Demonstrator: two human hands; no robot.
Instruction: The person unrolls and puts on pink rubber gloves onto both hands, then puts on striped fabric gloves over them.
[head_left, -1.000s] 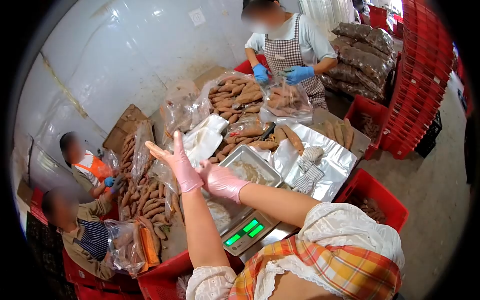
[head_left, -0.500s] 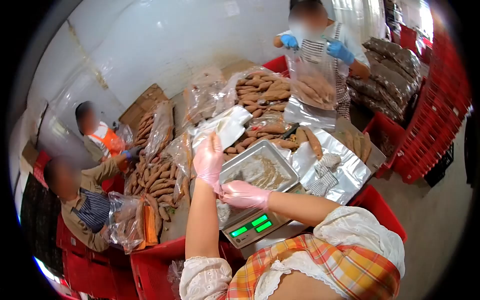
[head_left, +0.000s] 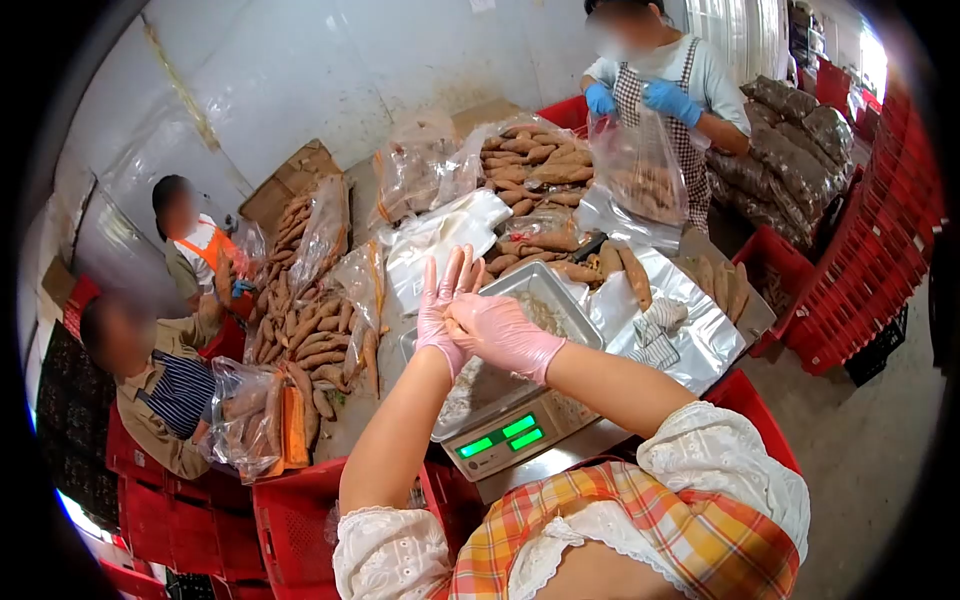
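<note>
Both of my hands wear thin pink gloves and meet above the weighing scale. My left hand is raised with its fingers stretched and spread. My right hand is closed against the thumb side of my left hand, its fingertips on the pink glove there. Below them lies the scale's metal tray, with pale, dirty-looking residue in it. The scale's green displays are lit. White plastic bags lie just beyond my left fingers.
Sweet potatoes are heaped at the left and back. A striped glove lies on silver sheeting at the right. Across the table a person in blue gloves holds a bag; two other people are at the left. Red crates stand around.
My right hand has moved from my left wrist up to the thumb side of my left hand. My left fingers have spread apart. The person opposite has lowered the bag slightly.
</note>
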